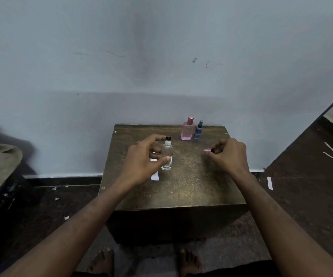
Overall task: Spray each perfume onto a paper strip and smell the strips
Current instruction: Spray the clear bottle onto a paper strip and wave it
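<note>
head view: your left hand [144, 156] grips the clear square glass perfume bottle [166, 156], forefinger on its black nozzle, ready to spray. a white paper strip [155, 176] lies just left of the bottle. right of it, your right hand [228, 154] pinches the removed pink cap [208, 150], keeping it clear.

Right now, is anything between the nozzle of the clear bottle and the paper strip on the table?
Yes, the left hand holding the clear bottle hangs over the paper strip, covering its far part. The black nozzle itself is uncapped; the right hand holds the pink cap.
</note>
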A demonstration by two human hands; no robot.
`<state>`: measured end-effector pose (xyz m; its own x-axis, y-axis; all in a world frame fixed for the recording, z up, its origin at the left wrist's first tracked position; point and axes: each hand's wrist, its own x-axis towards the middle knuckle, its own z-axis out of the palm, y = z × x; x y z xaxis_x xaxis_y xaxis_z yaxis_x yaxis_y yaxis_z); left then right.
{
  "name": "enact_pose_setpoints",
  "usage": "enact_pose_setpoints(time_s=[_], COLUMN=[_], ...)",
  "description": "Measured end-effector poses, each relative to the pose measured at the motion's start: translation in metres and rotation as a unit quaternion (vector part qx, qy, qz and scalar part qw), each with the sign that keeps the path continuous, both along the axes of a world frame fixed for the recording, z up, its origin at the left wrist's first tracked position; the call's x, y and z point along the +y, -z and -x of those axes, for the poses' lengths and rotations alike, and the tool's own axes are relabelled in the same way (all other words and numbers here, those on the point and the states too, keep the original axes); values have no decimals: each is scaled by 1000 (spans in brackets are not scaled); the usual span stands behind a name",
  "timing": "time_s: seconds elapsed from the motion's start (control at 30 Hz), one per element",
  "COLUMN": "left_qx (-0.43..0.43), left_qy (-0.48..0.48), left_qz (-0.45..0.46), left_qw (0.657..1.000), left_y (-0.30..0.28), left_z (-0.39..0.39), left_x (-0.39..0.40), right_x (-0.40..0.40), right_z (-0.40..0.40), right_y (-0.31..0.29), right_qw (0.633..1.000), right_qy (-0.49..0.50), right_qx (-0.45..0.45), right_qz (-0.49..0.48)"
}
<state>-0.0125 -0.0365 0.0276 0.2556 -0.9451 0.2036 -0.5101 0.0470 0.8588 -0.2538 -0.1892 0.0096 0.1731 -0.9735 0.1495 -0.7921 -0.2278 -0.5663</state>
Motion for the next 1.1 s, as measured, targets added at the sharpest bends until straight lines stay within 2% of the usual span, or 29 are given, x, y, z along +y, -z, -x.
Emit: enact_pose_setpoints(time_s=[0.1, 0.3, 0.4, 0.47, 0.53, 0.6, 0.63, 0.7, 0.73, 0.8, 0.83, 0.87, 1.1], left_qx=[1, -2, 1, 6, 17, 39, 60, 115, 136, 140, 133, 130, 95], left_qy=[4, 11, 15, 15, 18, 27, 39, 82, 102, 125, 129, 130, 114], left_qz=[-4, -6, -7, -4, -1, -3, -8, -17, -16, -9, -4, -2, 5], left_qw=[1000, 1000, 1000, 1000, 1000, 999, 997, 990, 985, 982, 983, 983, 989], left_y=[0, -3, -5, -6, -7, -7, -7, -8, -9, -11, -12, -12, -12], left_z=[0, 1, 1, 1, 1, 1, 1, 2, 3, 4, 4, 3, -6], left_x=[0, 1, 2, 3, 4, 3, 2, 1, 2, 4, 6, 7, 8], right_x=[-1, -2, 5, 16, 35, 52, 58, 67, 71, 82, 86, 91, 92], right_z=[-2, -4, -4, -9, -22, -39, -48, -64, -71, -80, -84, -87, -101], right_y=[2, 5, -6, -15, -27, -32, -31, -26, -25, -26, -29, -31, -21], right_qw=[1000, 997, 996, 993, 985, 979, 975, 941, 899, 788, 750, 730, 719], right_qy=[-10, -35, -23, -37, -54, -80, -104, -157, -185, -226, -229, -226, -223], right_qx=[8, 63, 75, 26, -84, -164, -192, -269, -322, -417, -439, -447, -486], right_qz=[25, -14, 31, 107, 144, 89, 33, -135, -232, -392, -439, -465, -444])
